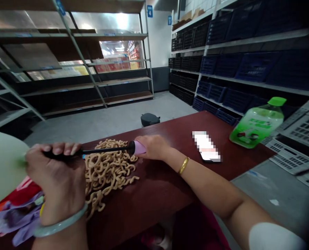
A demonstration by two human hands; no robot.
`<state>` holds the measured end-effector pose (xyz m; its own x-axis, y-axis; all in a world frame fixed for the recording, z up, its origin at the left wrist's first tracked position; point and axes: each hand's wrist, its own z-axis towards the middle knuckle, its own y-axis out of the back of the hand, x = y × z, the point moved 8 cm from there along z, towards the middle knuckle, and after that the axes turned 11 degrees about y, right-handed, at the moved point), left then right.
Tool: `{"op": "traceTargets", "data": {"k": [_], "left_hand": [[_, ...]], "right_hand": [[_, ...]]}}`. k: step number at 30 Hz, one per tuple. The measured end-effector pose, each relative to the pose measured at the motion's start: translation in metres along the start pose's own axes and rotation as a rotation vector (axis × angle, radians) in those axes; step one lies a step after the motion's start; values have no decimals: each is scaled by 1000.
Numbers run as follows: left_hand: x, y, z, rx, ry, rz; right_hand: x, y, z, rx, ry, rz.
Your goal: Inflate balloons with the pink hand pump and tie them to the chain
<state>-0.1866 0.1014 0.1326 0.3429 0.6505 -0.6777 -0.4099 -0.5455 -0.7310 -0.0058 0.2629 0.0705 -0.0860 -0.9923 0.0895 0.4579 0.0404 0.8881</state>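
Note:
My left hand (57, 173) is closed in a fist round the black end of a hand pump (105, 150) and the neck of a pale green balloon (2, 166), which bulges at the far left edge. The pump's thin black rod runs right to its pink handle (139, 148), gripped by my right hand (154, 147), which rests on the dark red table (165, 187). Under the pump lies a heap of tan curly uninflated balloons (107, 166).
A phone (206, 147) lies on the table right of my right hand. A green bottle (258, 123) stands tilted at the table's right end. Coloured balloons (16, 211) lie at the lower left. Metal shelves stand behind, blue crates (235, 66) on the right.

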Motion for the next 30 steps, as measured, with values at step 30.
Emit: {"op": "traceTargets", "data": {"k": [30], "left_hand": [[19, -8, -4, 72, -89, 35]], "right_hand": [[13, -2, 3, -1, -14, 60]]}}
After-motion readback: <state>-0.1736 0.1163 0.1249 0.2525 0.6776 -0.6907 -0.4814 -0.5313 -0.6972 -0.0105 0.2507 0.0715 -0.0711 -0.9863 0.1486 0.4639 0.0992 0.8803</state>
